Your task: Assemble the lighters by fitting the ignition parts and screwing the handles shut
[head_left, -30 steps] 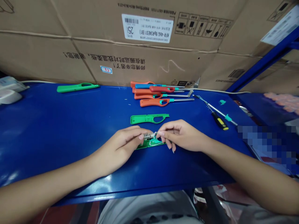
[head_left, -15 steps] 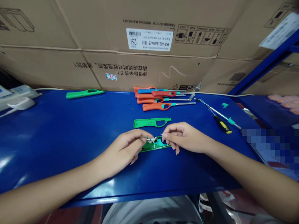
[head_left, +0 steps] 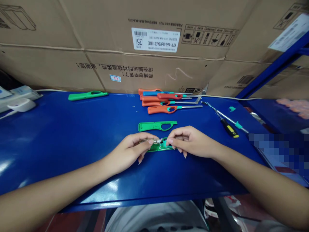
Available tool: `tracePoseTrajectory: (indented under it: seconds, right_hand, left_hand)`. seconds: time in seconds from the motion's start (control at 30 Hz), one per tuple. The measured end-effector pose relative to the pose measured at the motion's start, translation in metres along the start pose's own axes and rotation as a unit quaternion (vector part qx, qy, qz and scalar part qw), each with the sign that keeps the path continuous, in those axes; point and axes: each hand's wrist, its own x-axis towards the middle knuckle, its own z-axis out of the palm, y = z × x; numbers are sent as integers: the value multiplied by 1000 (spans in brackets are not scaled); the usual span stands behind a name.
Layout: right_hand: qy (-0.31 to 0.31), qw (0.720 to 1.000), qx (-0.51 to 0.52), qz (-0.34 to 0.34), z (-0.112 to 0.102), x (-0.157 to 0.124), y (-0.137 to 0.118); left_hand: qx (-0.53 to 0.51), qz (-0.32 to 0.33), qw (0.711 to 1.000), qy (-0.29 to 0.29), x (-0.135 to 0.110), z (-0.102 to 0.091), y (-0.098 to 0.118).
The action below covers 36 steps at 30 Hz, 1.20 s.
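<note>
Between thumb and fingers of my left hand [head_left: 131, 149] is a clear fuel tank [head_left: 147, 141] with a white nozzle end, held just over the near green lighter shell half [head_left: 154, 148]. My right hand [head_left: 187, 141] pinches at the shell's right end, beside the teal trigger [head_left: 165, 143]; what lies between its fingertips is too small to make out. A thin white wire [head_left: 166, 148] loops along the shell. Farther back lies a second green shell half [head_left: 156, 126], its hollow inside facing up.
Several orange-red lighters [head_left: 160, 110] and a blue one [head_left: 151, 93] are piled against the cardboard box [head_left: 116, 61]. A black-and-yellow screwdriver [head_left: 229, 129] and a metal lighter tube [head_left: 227, 116] lie right. Another green shell piece [head_left: 84, 96] is back left, near a white plug [head_left: 21, 105].
The fuel tank in my left hand has shifted slightly right and lies flatter over the shell. My right fingertips have come down closer to the teal trigger.
</note>
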Motion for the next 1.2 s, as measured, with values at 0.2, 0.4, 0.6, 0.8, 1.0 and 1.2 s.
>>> tracePoseTrajectory:
  seconds: [0.2,0.4,0.6,0.8,1.0,1.2]
  right_hand:
    - [-4,1000,-11,-3,1,-1,1]
    - [-5,1000,-21,-5,1,0,0]
    - [-9,1000,-24,-5,2,0,1]
    - [-8,1000,-29,-8,2,0,0]
    - [-10,1000,-26,-1,1,0,0]
    - [-15,1000,-17,-3,1,1,1]
  left_hand:
    - [30,8,999,-19,-1,0,1]
    - [42,21,998,-31,-1,0,2]
    - [43,18,998,-33,1,0,0]
    - [58,24,997,-35,0,0,1]
    - [49,18,998,-38,0,-1,1]
    - [50,16,998,-37,0,0,1]
